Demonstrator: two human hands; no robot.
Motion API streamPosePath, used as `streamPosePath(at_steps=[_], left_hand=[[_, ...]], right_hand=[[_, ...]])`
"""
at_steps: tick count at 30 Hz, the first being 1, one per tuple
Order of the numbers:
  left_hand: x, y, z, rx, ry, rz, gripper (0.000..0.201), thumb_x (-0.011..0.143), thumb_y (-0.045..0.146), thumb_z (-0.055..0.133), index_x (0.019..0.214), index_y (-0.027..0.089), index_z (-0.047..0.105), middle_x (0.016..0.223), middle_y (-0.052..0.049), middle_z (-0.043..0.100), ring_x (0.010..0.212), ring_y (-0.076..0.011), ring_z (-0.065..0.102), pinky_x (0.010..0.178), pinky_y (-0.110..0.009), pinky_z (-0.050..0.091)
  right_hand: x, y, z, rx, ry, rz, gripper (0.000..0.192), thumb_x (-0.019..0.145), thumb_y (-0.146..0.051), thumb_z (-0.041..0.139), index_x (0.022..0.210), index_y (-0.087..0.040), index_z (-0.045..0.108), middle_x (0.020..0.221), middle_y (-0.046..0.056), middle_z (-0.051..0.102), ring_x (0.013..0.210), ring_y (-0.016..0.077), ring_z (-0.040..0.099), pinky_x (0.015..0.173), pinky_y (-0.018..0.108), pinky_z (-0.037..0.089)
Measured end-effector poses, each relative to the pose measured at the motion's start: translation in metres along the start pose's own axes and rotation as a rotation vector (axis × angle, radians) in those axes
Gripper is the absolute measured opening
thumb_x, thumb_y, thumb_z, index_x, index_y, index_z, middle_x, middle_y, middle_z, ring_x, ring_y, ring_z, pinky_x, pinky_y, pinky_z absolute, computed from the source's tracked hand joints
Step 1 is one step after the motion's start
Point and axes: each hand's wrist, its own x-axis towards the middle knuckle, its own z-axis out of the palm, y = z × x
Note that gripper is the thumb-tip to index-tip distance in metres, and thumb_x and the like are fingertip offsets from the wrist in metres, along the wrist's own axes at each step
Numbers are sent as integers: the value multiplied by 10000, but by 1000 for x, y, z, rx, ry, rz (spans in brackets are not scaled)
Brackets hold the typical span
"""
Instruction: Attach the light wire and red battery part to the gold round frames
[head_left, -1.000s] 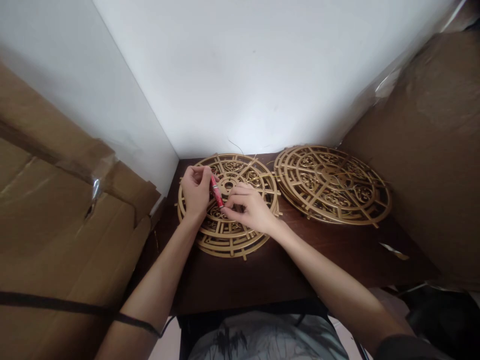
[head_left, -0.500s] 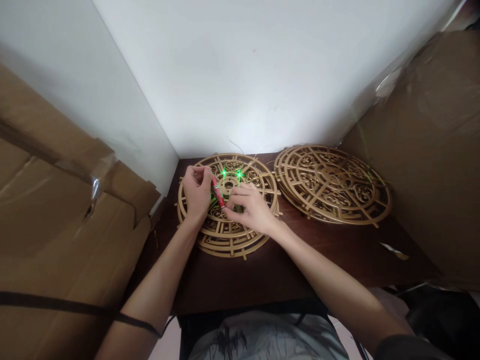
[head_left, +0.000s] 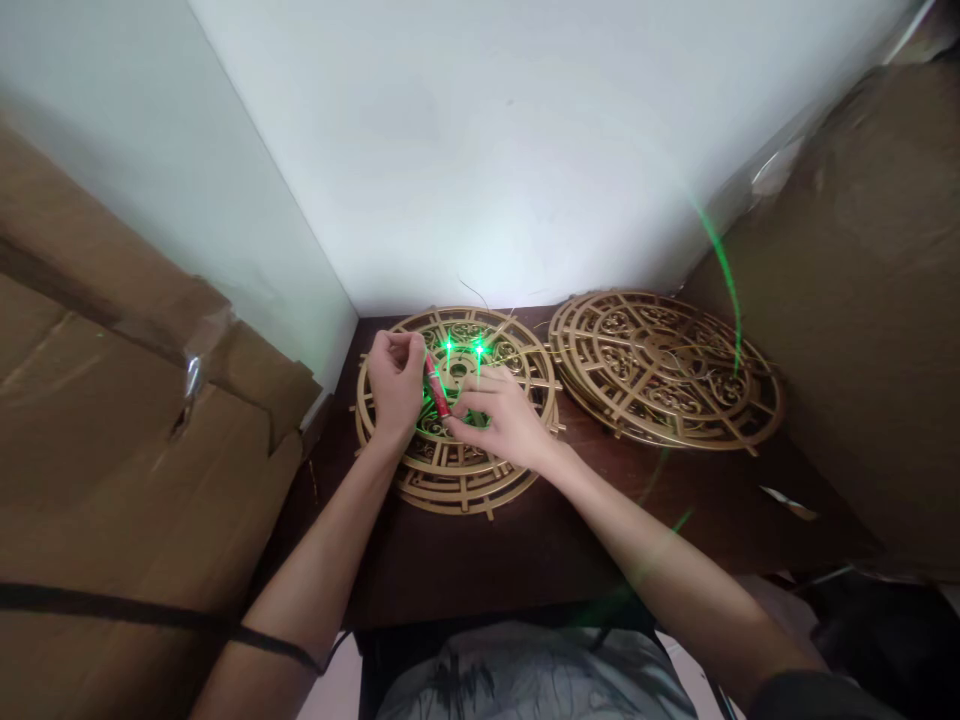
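Note:
Over the left stack of gold openwork discs (head_left: 450, 492), both my hands meet at a small red battery (head_left: 436, 388), tilted with its top end leaning left. My left hand (head_left: 395, 378) pinches around its upper end, fingers closed. At the lower end, the thumb and a finger of my right hand (head_left: 504, 418) press on it. Two bright green lights (head_left: 480, 350) glow on the top disc, just beyond my fingers. Thin wires (head_left: 534, 350) run across that disc toward the right. What my fingertips press against the battery ends is too small to make out.
A second stack of gold discs (head_left: 667, 365) lies to the right on the dark brown table (head_left: 480, 570). A small blade-like piece (head_left: 787, 502) rests near the right edge. Cardboard (head_left: 135, 430) stands on the left, more cardboard (head_left: 847, 300) on the right, and a white wall (head_left: 480, 150) behind.
The green lights shine brighter, and green glow now shows around the battery. A green arc of glare has appeared at the right. My hands have hardly moved.

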Motion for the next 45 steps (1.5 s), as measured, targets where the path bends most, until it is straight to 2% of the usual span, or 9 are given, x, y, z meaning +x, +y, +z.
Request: streamPosePath(at_steps=[10, 18, 22, 28, 45], left_hand=[[-5, -1, 3, -60, -55, -15, 129, 811, 237, 569, 770, 180, 460, 576, 32, 561, 511, -102, 564, 482, -208, 428], [-6, 1, 4, -63, -96, -16, 133, 814, 233, 560, 758, 184, 449, 545, 41, 555, 446, -96, 513, 461, -220, 420], [-6, 1, 5, -45, -106, 2, 125, 812, 213, 563, 755, 176, 458, 568, 39, 539, 503, -95, 545, 506, -217, 435], [-6, 1, 6, -49, -118, 0, 123, 816, 198, 555, 755, 174, 451, 572, 35, 542, 494, -87, 536, 500, -209, 431], [-7, 0, 6, -50, -160, 11, 133, 823, 216, 557, 758, 176, 448, 564, 28, 563, 498, -90, 542, 501, -208, 435]], right_hand=[[1, -4, -2, 100, 64, -6, 110, 748, -238, 631, 791, -192, 541, 755, -33, 602, 770, 142, 520, 824, 303, 341], [1, -4, -3, 56, -10, -127, 167, 847, -213, 511, 987, -188, 598, 864, 19, 643, 847, 166, 557, 859, 328, 359], [1, -3, -2, 48, -33, -166, 163, 853, -214, 512, 973, -191, 621, 906, 31, 668, 874, 175, 572, 852, 334, 363], [0, -1, 1, 35, 3, -174, 156, 834, -213, 531, 941, -200, 643, 931, 26, 683, 936, 183, 575, 867, 340, 370], [-1, 0, 3, 11, 17, -178, 148, 809, -204, 524, 886, -207, 651, 873, 32, 661, 911, 193, 556, 835, 346, 388]])
